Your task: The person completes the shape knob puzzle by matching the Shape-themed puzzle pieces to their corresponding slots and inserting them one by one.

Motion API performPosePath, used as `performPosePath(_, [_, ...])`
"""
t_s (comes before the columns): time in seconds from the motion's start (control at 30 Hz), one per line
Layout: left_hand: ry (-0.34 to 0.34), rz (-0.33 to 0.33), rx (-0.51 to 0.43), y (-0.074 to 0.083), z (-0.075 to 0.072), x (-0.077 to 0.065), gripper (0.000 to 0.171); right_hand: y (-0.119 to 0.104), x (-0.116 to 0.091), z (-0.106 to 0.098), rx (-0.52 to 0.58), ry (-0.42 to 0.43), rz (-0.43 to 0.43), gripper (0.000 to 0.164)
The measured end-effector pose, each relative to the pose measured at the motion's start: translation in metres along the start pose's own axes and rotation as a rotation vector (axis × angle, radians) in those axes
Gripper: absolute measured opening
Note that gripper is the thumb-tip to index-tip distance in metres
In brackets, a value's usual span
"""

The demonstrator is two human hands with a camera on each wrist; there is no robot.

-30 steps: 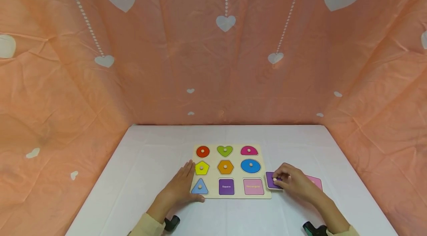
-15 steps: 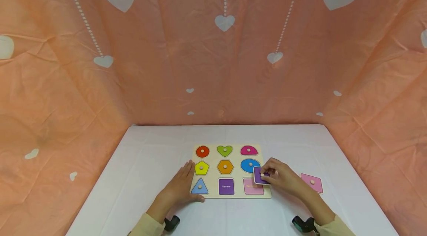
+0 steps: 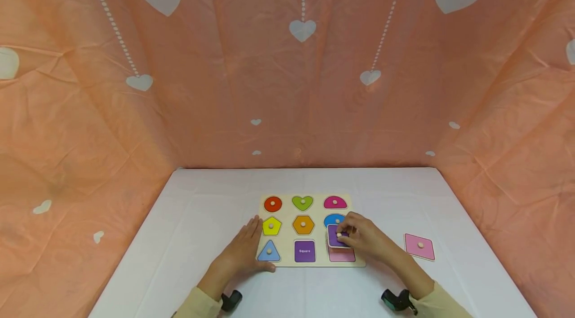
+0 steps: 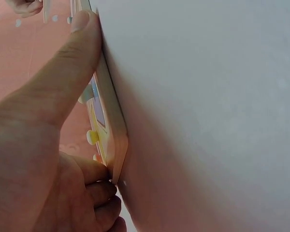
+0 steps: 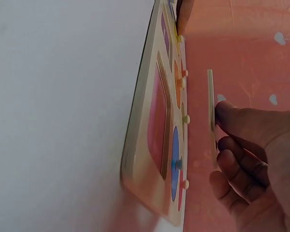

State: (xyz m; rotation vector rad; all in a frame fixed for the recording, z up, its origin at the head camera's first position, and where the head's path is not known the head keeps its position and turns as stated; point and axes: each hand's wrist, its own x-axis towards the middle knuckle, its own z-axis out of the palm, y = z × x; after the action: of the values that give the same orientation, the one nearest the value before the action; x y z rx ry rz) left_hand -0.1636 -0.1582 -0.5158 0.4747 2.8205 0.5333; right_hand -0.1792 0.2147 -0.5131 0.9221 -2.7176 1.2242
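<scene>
A cream wooden shape puzzle board [image 3: 287, 238] lies on the table. My left hand [image 3: 242, 250] rests against its left side, fingers straight, thumb along the near edge. Between thumb and fingertips my right hand [image 3: 368, 235] pinches the small knob of a purple square puzzle piece [image 3: 333, 239]. In the right wrist view that piece appears edge-on, raised apart from the board. From the head it overlaps the blue oval [image 3: 331, 220] and the pink rectangular recess [image 3: 342, 256]. A purple recess [image 3: 305, 257] marked "Square" lies to its left.
A pink rectangular piece [image 3: 418, 252] with a knob lies on the white table [image 3: 215, 198] to the right of the board. Knobbed shapes fill several other recesses, such as the orange hexagon [image 3: 297, 228] and blue triangle [image 3: 269, 258]. An orange cloth [image 3: 278, 98] hangs behind.
My right hand has carried the purple square piece leftward from beside the board to above its right part, uncovering the pink piece. The left hand has stayed still.
</scene>
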Motion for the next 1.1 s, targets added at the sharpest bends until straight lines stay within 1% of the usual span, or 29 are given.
performPosePath(0.3, [0.003, 0.000, 0.003, -0.002, 0.002, 0.003, 0.131, -0.010, 0.012, 0.011, 0.007, -0.065, 0.055, 0.011])
performPosePath(0.47, [-0.002, -0.003, 0.006, -0.002, 0.002, 0.004, 0.131, -0.015, 0.017, 0.017, 0.018, -0.089, 0.033, 0.012])
performPosePath(0.7, [-0.003, -0.001, 0.011, -0.001, 0.001, 0.004, 0.131, -0.019, 0.022, 0.022, 0.025, -0.089, 0.018, 0.011])
performPosePath(0.9, [-0.016, -0.017, 0.004, 0.000, 0.000, 0.003, 0.132, -0.022, 0.026, 0.027, 0.020, -0.094, 0.000, 0.010])
performPosePath(1.1, [-0.015, -0.018, 0.020, 0.001, 0.000, 0.002, 0.132, -0.023, 0.028, 0.034, 0.020, -0.095, 0.019, 0.013])
